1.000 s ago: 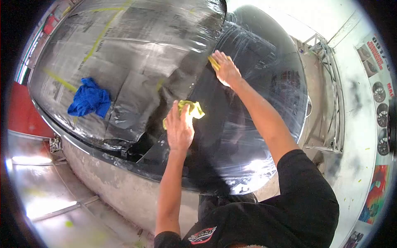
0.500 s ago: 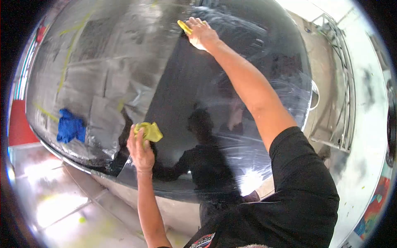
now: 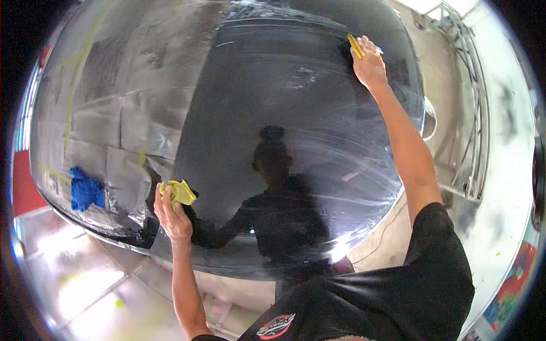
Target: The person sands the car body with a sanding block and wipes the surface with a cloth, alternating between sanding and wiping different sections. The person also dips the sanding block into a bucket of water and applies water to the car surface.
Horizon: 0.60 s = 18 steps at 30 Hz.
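Note:
A glossy black car panel (image 3: 250, 91) curves in front of me, with whitish streaks at its far end and along its right side. Far out on its right part, my right hand (image 3: 369, 65) is closed around a flat yellow pad (image 3: 356, 46), whose edge shows beyond the fingers. Low on the left, my left hand (image 3: 172, 219) grips a crumpled yellow cloth (image 3: 183, 192) against the panel, near the border of the grey masking sheet (image 3: 133, 136). The palm side of each hand is hidden.
A crumpled blue cloth (image 3: 86, 190) lies on the sheet at the left, near strips of yellow tape (image 3: 74, 108). Right of the car stand a white bucket (image 3: 429, 119) and a metal frame (image 3: 475, 113). My reflection shows in the panel.
My right hand has swept the yellow pad rightward across the panel, and the streaks along its path look thinner. My left hand still holds the yellow cloth near the sheet's border.

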Tool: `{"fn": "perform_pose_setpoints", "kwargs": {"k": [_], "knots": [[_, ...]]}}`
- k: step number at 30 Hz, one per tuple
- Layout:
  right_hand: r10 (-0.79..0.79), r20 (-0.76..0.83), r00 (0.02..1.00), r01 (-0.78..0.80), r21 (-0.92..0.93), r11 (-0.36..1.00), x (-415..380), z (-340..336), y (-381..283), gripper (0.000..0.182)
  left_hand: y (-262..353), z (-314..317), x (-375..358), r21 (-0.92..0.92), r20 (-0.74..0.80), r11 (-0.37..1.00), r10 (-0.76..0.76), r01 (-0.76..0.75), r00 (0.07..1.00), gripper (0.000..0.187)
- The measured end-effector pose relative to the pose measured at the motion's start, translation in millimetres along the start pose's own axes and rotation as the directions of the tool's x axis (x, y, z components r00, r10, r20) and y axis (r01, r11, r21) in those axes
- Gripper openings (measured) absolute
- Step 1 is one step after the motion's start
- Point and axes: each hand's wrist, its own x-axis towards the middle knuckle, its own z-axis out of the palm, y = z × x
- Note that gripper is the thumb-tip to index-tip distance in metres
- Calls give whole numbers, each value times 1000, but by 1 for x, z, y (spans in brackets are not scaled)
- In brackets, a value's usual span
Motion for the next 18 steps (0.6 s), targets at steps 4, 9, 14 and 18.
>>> {"fn": "perform_pose_setpoints", "kwargs": {"k": [4,9,14,18], "knots": [[-344,141,928,357,-81,931,60,-21,-113,35,2,0,-2,-2,15,1000,-15,15,1000,42],[-292,176,940,255,207,944,130,1,-293,39,-5,-2,-3,-52,29,999,-5,6,1000,44],[-241,30,970,222,291,931,94,4,-213,40,-10,0,-8,-41,39,999,-29,31,999,49],[-202,118,972,196,59,979,4,-57,-51,41,-4,1,-6,-62,35,997,-46,48,998,49]]}}
